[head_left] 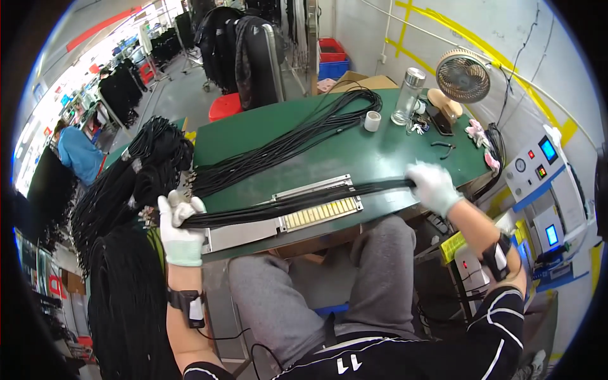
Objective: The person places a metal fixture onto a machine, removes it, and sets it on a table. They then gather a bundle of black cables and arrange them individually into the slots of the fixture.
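gloved in white, the left hand [180, 234] was partly closed, its fingers bent round one end of a bundle of black cords [272, 210]. the right hand [435, 189], gloved too, was blurred; it looked closed round the bundle farther along, though how tightly could not be told. the bundle lay almost straight between them, its long axis across the body: it left the left hand between two and three o'clock, and left the right hand between eight and nine, so the right end sat a little farther from the lap.

from the bundle's middle, a metal tray with yellow bars [323, 216] was at about four o'clock, its body nearer the right hand than the left. whether the cords touched it could not be told. a flat grey plate [246, 235] was at about eight o'clock, just beside the left hand.

beyond these, on the green table [235, 134], loose black cords [278, 149] spread at twelve, and a dark heap [142, 168] rose between nine and ten. a white roll [372, 121] and a glass bottle [407, 98] stood between one and two, a fan [463, 76] near two. well away, between nine and ten, was a person in blue [79, 153].
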`<state>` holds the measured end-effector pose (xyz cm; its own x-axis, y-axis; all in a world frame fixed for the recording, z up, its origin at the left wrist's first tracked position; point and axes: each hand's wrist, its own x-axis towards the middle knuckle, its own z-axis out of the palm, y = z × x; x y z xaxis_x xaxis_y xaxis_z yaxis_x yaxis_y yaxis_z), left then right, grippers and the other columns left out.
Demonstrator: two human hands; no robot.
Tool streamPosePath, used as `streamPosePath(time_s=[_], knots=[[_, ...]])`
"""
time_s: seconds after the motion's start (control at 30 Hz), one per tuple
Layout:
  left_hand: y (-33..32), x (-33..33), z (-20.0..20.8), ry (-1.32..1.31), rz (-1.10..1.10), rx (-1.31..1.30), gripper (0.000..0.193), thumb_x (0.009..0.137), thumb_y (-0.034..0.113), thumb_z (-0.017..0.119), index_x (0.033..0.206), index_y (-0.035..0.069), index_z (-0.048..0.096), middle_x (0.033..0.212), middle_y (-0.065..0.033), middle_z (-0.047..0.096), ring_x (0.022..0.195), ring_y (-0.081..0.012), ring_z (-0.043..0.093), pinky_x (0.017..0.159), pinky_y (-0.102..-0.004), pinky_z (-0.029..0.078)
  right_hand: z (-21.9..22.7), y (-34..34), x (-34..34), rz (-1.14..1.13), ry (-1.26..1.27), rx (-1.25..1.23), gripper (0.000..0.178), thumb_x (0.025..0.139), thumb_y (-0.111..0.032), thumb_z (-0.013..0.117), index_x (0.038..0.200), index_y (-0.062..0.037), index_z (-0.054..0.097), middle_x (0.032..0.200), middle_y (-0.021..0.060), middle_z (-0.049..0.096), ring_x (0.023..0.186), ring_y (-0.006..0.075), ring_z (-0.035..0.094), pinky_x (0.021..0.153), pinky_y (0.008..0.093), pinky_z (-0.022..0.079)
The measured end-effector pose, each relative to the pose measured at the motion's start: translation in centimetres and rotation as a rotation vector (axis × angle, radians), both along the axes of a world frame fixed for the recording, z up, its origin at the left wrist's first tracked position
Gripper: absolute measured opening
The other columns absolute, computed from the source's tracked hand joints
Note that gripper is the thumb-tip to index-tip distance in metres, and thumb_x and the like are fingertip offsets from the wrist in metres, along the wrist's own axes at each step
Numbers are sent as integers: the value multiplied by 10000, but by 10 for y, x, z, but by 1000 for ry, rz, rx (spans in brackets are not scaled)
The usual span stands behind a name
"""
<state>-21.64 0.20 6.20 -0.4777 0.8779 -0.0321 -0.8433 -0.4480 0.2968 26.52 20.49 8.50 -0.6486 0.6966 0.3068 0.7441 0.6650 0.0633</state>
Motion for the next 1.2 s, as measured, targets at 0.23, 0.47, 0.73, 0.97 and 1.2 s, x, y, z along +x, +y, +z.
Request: streamPosePath(time_s=[0.23,0.47,0.73,0.97,1.2], knots=[[30,-71,-29,160,287,-343,451,962,499,640,978,58,733,675,-14,625,741,-198,659,862,-392,580,49,163,-149,335,69,495,210,714,-99,684,903,-187,657,810,31,600,926,246,605,981,420,428],[78,-97,-68,1066,-285,-1040,449,883,517,734,914,70,714,889,-61,715,855,-239,678,834,-396,568,-54,233,-173,62,-99,442,464,704,-257,806,1149,-187,691,1129,109,667,1175,325,580,1119,478,362],[9,-38,-60,2480,68,-719,234,795,302,770,890,99,702,933,-83,672,879,-281,643,789,-402,517,-93,54,-180,840,252,-400,718,678,-458,830,1260,-87,636,1430,217,510,1387,472,381,1159,568,303],[-33,17,-45,2464,-231,-835,252,828,342,710,892,98,709,877,-132,680,870,-347,661,776,-463,523,-87,10,-161,673,45,-311,736,614,-366,864,1276,-122,654,1503,257,422,1410,485,343,1180,578,269],[-153,13,-6,2225,227,-1055,273,837,358,731,911,95,732,901,-119,693,905,-328,658,829,-442,523,-128,18,-181,661,254,-278,645,721,-387,813,1278,-99,662,1502,234,455,1420,462,356,1198,548,267]])
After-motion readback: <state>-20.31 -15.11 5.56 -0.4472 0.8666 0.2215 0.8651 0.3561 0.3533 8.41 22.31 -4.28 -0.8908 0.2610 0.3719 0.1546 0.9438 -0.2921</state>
